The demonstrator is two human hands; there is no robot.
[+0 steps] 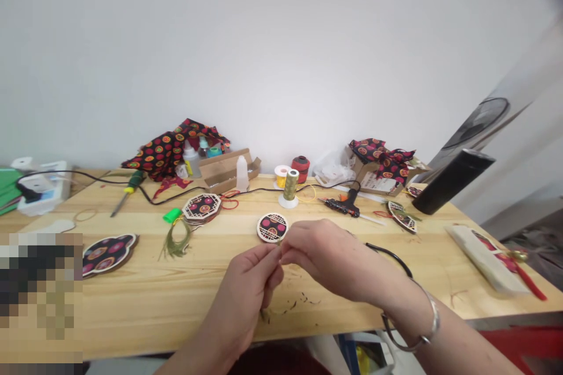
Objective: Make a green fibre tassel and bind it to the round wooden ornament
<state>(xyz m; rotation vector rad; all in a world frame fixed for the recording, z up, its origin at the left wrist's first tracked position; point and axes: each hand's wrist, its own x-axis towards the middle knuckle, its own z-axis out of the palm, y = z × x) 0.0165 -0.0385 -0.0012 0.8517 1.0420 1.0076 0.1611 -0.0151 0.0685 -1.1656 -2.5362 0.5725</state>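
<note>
Between left hand (pixel 257 278) and right hand (pixel 323 255): narrowly pinched olive-green thread bundle (pixel 278 242).
Thread: likely light, soft; best gripped mid-bundle.

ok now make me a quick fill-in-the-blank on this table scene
The black patterned-fabric panel with a pale wooden frame, just beyond the fingers, is ____ in shape.
The olive-green thread spool stands to the ____ of the black glue gun.
A silver metal bangle circles the person's ____ wrist.

Missing words: round; left; right.
</note>
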